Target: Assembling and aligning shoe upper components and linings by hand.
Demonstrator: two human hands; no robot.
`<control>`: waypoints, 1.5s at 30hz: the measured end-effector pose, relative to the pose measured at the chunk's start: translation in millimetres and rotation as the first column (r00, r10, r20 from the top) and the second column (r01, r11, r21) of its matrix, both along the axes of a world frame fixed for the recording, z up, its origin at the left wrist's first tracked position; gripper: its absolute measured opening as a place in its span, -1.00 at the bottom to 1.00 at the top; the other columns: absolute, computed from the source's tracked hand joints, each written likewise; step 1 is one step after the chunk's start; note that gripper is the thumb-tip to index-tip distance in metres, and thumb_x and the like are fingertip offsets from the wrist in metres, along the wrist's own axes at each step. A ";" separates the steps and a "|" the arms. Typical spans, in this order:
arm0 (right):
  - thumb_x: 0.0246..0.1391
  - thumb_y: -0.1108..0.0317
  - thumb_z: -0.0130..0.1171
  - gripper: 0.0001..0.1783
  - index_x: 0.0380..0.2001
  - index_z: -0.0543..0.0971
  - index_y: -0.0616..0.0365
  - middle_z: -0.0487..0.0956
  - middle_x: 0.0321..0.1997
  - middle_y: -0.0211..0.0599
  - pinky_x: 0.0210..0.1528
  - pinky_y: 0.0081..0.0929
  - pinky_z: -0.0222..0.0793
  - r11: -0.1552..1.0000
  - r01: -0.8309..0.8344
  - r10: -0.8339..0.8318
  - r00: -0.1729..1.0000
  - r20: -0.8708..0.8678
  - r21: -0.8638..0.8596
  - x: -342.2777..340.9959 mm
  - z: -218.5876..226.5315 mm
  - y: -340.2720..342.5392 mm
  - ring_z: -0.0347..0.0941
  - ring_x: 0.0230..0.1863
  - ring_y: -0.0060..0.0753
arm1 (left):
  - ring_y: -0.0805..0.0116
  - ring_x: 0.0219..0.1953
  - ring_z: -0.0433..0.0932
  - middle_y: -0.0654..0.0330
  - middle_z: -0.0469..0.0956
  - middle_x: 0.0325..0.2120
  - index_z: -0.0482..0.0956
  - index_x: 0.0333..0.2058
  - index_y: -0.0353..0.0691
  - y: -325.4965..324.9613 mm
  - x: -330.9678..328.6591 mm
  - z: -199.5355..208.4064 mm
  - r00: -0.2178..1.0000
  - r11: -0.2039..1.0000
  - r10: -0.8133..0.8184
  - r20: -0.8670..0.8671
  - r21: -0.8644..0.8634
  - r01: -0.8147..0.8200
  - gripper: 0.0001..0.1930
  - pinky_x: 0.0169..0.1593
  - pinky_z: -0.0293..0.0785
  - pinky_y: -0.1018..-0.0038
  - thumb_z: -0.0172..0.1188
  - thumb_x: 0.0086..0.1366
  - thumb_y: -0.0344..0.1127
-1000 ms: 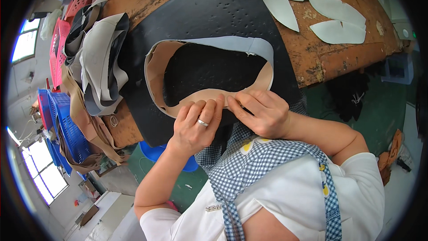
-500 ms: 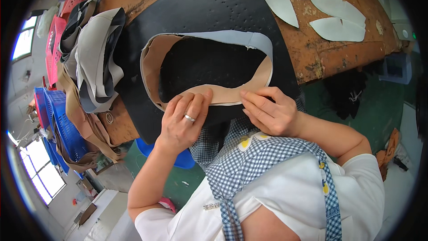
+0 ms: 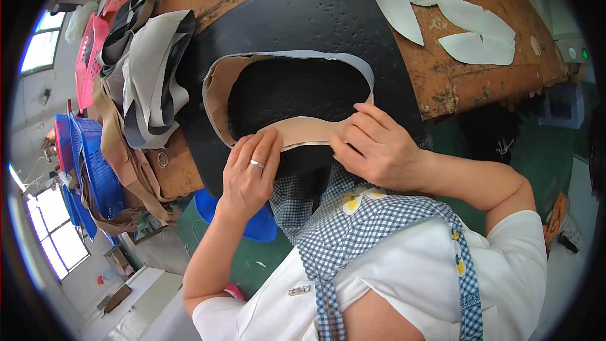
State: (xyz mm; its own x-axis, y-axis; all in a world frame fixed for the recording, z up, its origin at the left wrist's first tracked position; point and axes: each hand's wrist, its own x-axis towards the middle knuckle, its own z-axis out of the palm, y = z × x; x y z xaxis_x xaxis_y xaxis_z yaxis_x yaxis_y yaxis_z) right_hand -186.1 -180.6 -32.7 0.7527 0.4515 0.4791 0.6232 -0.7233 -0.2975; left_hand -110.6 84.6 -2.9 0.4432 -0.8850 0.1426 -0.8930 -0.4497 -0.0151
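A closed loop of flexible sheet material (image 3: 306, 131), tan inside and pale grey outside, stands on edge on a black mat (image 3: 303, 19). Its near side dips in a shallow wave, with a thin pale edge showing below the tan. My left hand (image 3: 248, 170), a ring on one finger, grips this near side left of the middle, fingertips over the tan face. At the near right bend, my right hand (image 3: 377, 146) pinches the band between thumb and fingers. The thumb-side contact of my left hand is hidden.
Grey folded pieces (image 3: 151, 69) and tan strips (image 3: 129, 164) are heaped at the mat's left. Pink (image 3: 91, 50) and blue baskets (image 3: 101, 170) stand beyond. White cut pieces (image 3: 480, 41) lie on the worn wooden table (image 3: 435, 82) at the far right. A blue tub (image 3: 259, 226) sits below.
My right hand has shifted right and slightly up along the band, turning its fingers inward. My left hand has slid a little left. The loop's right end has drawn in and become rounder.
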 end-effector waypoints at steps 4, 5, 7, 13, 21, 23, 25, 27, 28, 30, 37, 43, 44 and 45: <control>-0.14 0.34 0.26 -0.55 -0.16 0.64 0.43 0.58 0.01 0.01 0.24 -0.14 0.38 0.985 -0.057 0.066 0.997 0.050 -0.165 2.4 -7.0 16.8 0.48 0.05 -0.10 | 0.11 0.03 0.55 -0.01 0.56 0.00 0.60 -0.03 -0.43 1.3 0.0 -0.6 1.000 0.999 0.016 0.016 -0.048 -0.016 -0.54 0.15 0.47 0.20 0.20 0.01 -0.50; -0.14 0.31 0.25 -0.52 -0.14 0.63 0.46 0.57 0.03 0.03 0.25 -0.14 0.37 0.967 -0.082 0.111 0.988 0.111 -0.242 0.3 -9.1 19.5 0.47 0.09 -0.08 | 0.11 0.02 0.56 0.00 0.56 0.00 0.60 -0.04 -0.43 2.4 -1.0 1.5 0.999 1.000 0.000 0.041 -0.029 0.001 -0.55 0.14 0.47 0.20 0.20 0.01 -0.51; -0.13 0.32 0.25 -0.49 -0.12 0.61 0.52 0.57 0.02 0.06 0.25 -0.14 0.37 0.973 -0.101 0.124 0.987 0.099 -0.207 -5.2 -11.5 17.8 0.46 0.13 -0.05 | 0.12 0.02 0.56 0.00 0.56 -0.01 0.60 -0.03 -0.43 9.5 -0.6 3.3 0.998 1.000 0.019 0.053 -0.019 -0.018 -0.54 0.15 0.47 0.20 0.20 0.01 -0.50; -0.14 0.45 0.28 -0.63 -0.22 0.61 0.47 0.58 -0.12 0.01 0.15 -0.24 0.45 1.000 0.013 -0.013 0.999 -0.033 -0.006 7.1 2.2 37.9 0.48 0.04 -0.08 | 0.15 0.00 0.56 0.03 0.56 -0.02 0.59 -0.02 -0.41 14.5 -4.5 -1.6 0.994 0.998 0.061 0.089 -0.039 -0.057 -0.54 0.15 0.46 0.21 0.20 0.03 -0.50; -0.20 0.49 0.24 -0.63 -0.23 0.58 0.41 0.51 -0.21 -0.10 -0.15 -0.39 0.47 0.998 0.014 -0.018 0.997 -0.074 -0.061 30.4 7.0 49.9 0.44 -0.16 -0.21 | 0.23 -0.19 0.59 0.11 0.59 -0.21 0.60 -0.14 -0.37 8.7 12.3 2.1 0.997 0.970 0.074 -0.037 -0.228 -0.081 -0.62 0.08 0.50 0.23 0.27 -0.02 -0.51; -0.20 0.48 0.25 -0.67 -0.26 0.59 0.39 0.51 -0.22 -0.12 -0.12 -0.40 0.47 0.995 0.044 -0.058 0.988 -0.146 -0.093 32.2 14.3 37.6 0.44 -0.16 -0.20 | 0.22 -0.21 0.59 0.12 0.60 -0.24 0.59 -0.21 -0.35 12.0 9.7 2.2 1.000 0.968 0.022 -0.022 -0.250 -0.026 -0.67 0.03 0.52 0.25 0.29 -0.04 -0.53; -0.18 0.52 0.24 -0.72 -0.30 0.58 0.36 0.51 -0.21 -0.13 -0.08 -0.39 0.48 0.993 0.069 -0.083 0.986 -0.147 -0.097 33.2 16.7 31.9 0.44 -0.15 -0.19 | 0.22 -0.20 0.59 0.12 0.59 -0.24 0.59 -0.22 -0.34 13.9 1.5 3.0 1.000 0.972 0.013 0.002 -0.236 -0.013 -0.68 0.01 0.52 0.26 0.29 -0.03 -0.52; -0.17 0.56 0.23 -0.75 -0.31 0.58 0.34 0.52 -0.20 -0.14 -0.06 -0.37 0.48 1.000 -0.005 0.012 0.971 -0.240 0.027 31.9 20.9 32.6 0.45 -0.13 -0.19 | 0.23 -0.17 0.59 0.12 0.58 -0.22 0.60 -0.23 -0.33 14.4 -9.2 0.6 0.999 0.977 -0.004 0.034 -0.211 0.011 -0.71 -0.03 0.52 0.28 0.28 0.00 -0.49; -0.15 0.57 0.23 -0.76 -0.30 0.59 0.34 0.53 -0.19 -0.15 -0.05 -0.38 0.48 0.994 -0.054 0.078 0.958 -0.277 0.094 32.7 19.8 35.2 0.46 -0.13 -0.21 | 0.23 -0.17 0.59 0.12 0.58 -0.21 0.60 -0.22 -0.33 12.1 -13.9 -1.3 0.999 0.977 0.000 0.043 -0.212 0.009 -0.71 -0.03 0.52 0.28 0.27 0.00 -0.48; -0.15 0.56 0.24 -0.75 -0.30 0.59 0.34 0.54 -0.19 -0.17 -0.06 -0.39 0.48 0.994 -0.070 0.088 0.967 -0.238 0.082 36.0 12.7 35.0 0.46 -0.13 -0.22 | 0.23 -0.16 0.59 0.13 0.58 -0.21 0.60 -0.21 -0.33 5.5 -19.6 -5.8 0.999 0.976 0.007 0.052 -0.218 0.004 -0.70 -0.03 0.52 0.28 0.27 0.01 -0.47; -0.17 0.52 0.23 -0.75 -0.32 0.59 0.34 0.53 -0.25 -0.25 -0.15 -0.43 0.50 0.980 -0.191 0.196 0.972 -0.128 0.052 50.4 6.3 27.8 0.47 -0.18 -0.29 | 0.23 -0.14 0.59 0.15 0.60 -0.15 0.66 -0.20 -0.28 -5.8 -29.0 -14.4 0.997 0.951 0.050 0.061 -0.309 -0.029 -0.71 -0.04 0.53 0.28 0.27 0.04 -0.47; -0.22 0.46 0.22 -0.74 -0.35 0.60 0.32 0.52 -0.31 -0.25 -0.19 -0.40 0.51 0.975 -0.222 0.221 0.975 -0.031 -0.024 49.7 7.0 32.6 0.48 -0.21 -0.29 | 0.18 -0.13 0.59 0.13 0.60 -0.15 0.66 -0.23 -0.30 -10.2 -27.6 -19.1 0.996 0.940 0.080 0.040 -0.335 -0.062 -0.74 -0.08 0.54 0.30 0.28 0.03 -0.51; -0.23 0.46 0.22 -0.74 -0.36 0.61 0.32 0.52 -0.32 -0.24 -0.20 -0.40 0.52 0.977 -0.213 0.213 0.977 0.008 -0.036 49.6 7.2 35.5 0.49 -0.22 -0.29 | 0.18 -0.12 0.58 0.11 0.58 -0.13 0.64 -0.24 -0.34 -9.9 -25.8 -23.0 0.995 0.930 0.094 0.042 -0.360 -0.073 -0.74 -0.08 0.53 0.29 0.28 0.02 -0.50; -0.23 0.46 0.22 -0.74 -0.36 0.61 0.32 0.52 -0.32 -0.24 -0.20 -0.40 0.52 0.976 -0.216 0.216 0.976 0.007 -0.034 49.8 6.7 39.7 0.49 -0.22 -0.29 | 0.17 -0.11 0.58 0.09 0.56 -0.12 0.63 -0.25 -0.38 -9.2 -24.7 -26.3 0.993 0.919 0.108 0.043 -0.385 -0.083 -0.74 -0.07 0.52 0.28 0.29 0.01 -0.49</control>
State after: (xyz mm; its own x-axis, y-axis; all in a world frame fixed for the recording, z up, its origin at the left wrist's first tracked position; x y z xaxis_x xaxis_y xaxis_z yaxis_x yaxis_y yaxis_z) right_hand -136.3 -140.9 -26.0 0.6310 0.6182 0.4687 0.7685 -0.5808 -0.2685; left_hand -135.3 75.4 -29.2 0.5025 -0.7116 0.4910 -0.8483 -0.5154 0.1212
